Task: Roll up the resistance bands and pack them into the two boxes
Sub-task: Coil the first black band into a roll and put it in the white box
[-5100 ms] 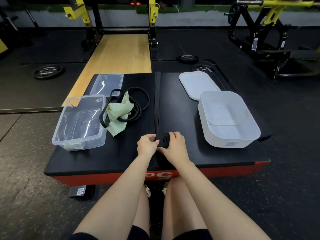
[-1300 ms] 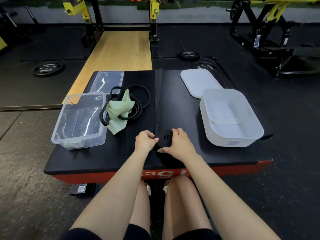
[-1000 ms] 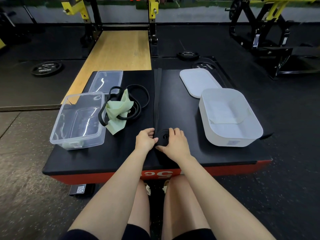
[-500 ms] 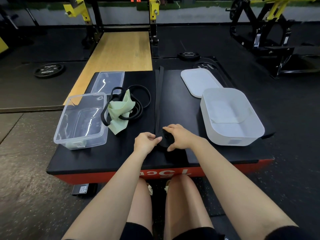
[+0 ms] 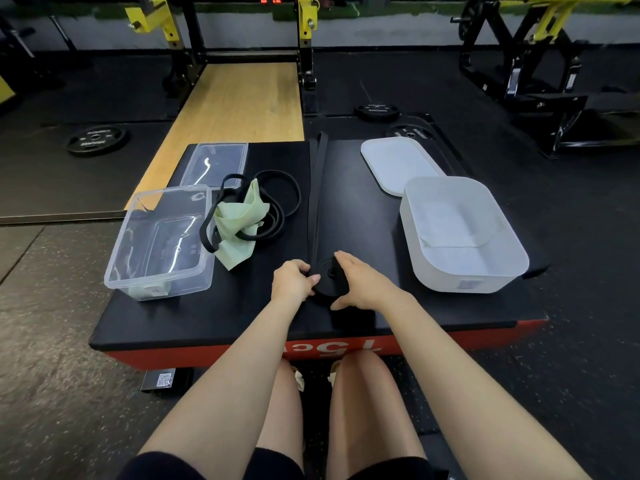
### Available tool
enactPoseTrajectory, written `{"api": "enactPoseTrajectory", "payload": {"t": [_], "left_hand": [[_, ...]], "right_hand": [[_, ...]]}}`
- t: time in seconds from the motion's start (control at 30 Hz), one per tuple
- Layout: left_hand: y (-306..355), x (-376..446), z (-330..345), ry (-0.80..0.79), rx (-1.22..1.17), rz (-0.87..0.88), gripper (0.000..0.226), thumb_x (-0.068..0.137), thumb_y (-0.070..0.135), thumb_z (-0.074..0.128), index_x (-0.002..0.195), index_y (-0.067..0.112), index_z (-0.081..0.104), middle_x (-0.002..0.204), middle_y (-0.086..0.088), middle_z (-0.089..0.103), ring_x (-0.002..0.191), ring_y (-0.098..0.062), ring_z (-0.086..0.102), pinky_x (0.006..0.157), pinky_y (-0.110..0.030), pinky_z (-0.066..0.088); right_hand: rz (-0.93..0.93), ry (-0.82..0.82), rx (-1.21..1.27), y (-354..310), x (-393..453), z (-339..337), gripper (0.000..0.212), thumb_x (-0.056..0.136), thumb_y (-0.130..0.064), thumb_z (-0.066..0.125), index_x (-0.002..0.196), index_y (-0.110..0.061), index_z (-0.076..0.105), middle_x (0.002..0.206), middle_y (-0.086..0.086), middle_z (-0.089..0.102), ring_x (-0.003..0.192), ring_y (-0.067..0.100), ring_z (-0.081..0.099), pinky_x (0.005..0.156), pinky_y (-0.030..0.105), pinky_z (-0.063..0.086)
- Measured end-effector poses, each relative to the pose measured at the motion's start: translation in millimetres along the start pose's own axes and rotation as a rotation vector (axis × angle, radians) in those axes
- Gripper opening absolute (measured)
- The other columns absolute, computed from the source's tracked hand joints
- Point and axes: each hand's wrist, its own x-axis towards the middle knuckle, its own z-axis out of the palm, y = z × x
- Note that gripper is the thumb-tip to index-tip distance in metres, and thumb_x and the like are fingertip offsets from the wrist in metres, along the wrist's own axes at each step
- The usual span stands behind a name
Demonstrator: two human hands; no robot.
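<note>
- Black band [image 5: 317, 202], part-rolled into a coil [image 5: 329, 280] near the platform [image 5: 242, 317] edge.
- Left hand [image 5: 292, 280] pinches the coil; right hand [image 5: 363, 285] cups it.

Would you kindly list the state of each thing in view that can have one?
Wide black band: partly rolled, rest flat.
Roll: held between both hands.
Left hand: grips roll.
Right hand: grips roll.
Clear box: open.
White box: open.
Clear lid: off, flat.
White lid: off, flat.
Green band: crumpled, unrolled.
Thin black bands: loose.
</note>
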Motion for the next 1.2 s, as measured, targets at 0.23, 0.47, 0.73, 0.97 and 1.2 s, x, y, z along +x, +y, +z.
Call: {"api": "enactPoseTrajectory", "payload": {"t": [0.23,0.47,0.73,0.97,1.2], "left_hand": [[0.0,-2.0,1.2,0.047,0.049,0.079,0.040,0.087,0.017,0.065,0.124,0.006,0.057,0.121,-0.011,0.061,0.114,-0.021,0.056,0.090,-0.022,0.041],[0.3,-1.0,-0.8,0.015,-0.034,0.061,0.056,0.083,0.012,0.069,0.135,0.013,0.047,0.125,-0.008,0.060,0.115,-0.020,0.056,0.095,-0.027,0.044],[-2.2,-2.9,-2.9,-0.033,-0.039,0.047,0.055,0.080,0.019,0.074,0.130,0.014,0.052,0.122,-0.006,0.059,0.115,-0.020,0.055,0.096,-0.027,0.042],[-10.3,1.3,-7.2,0.021,-0.058,0.072,0.021,0.085,0.030,0.066,0.093,0.010,0.062,0.089,0.000,0.060,0.091,-0.018,0.057,0.078,-0.026,0.044],[-5.9,5.4,-9.1,0.041,-0.022,0.062,0.027,0.082,0.024,0.071,0.104,0.014,0.058,0.095,-0.001,0.066,0.092,-0.017,0.061,0.077,-0.025,0.045]], "right_hand": [[0.178,0.406,-0.177,-24.5,-2.7,31.4,0.090,0.076,-0.068,0.058,0.137,-0.007,0.035,0.136,0.007,0.040,0.126,0.024,0.038,0.097,0.037,0.039],[0.070,0.321,-0.142,-17.2,3.2,21.8,0.081,0.080,-0.058,0.062,0.136,-0.006,0.036,0.133,0.008,0.039,0.123,0.024,0.036,0.094,0.034,0.041],[-0.032,0.097,-0.116,-7.0,8.5,-2.5,0.094,0.076,-0.052,0.070,0.147,-0.011,0.025,0.141,0.003,0.032,0.131,0.022,0.028,0.104,0.039,0.039],[-0.135,-0.068,-0.201,-5.5,15.2,-17.2,0.095,0.076,-0.037,0.076,0.150,-0.015,0.021,0.149,0.001,0.027,0.135,0.023,0.025,0.110,0.037,0.032],[-0.173,-0.129,-0.236,-5.7,20.4,-21.5,0.095,0.077,-0.029,0.076,0.151,-0.015,0.018,0.153,0.002,0.023,0.139,0.024,0.022,0.113,0.035,0.027]]}}
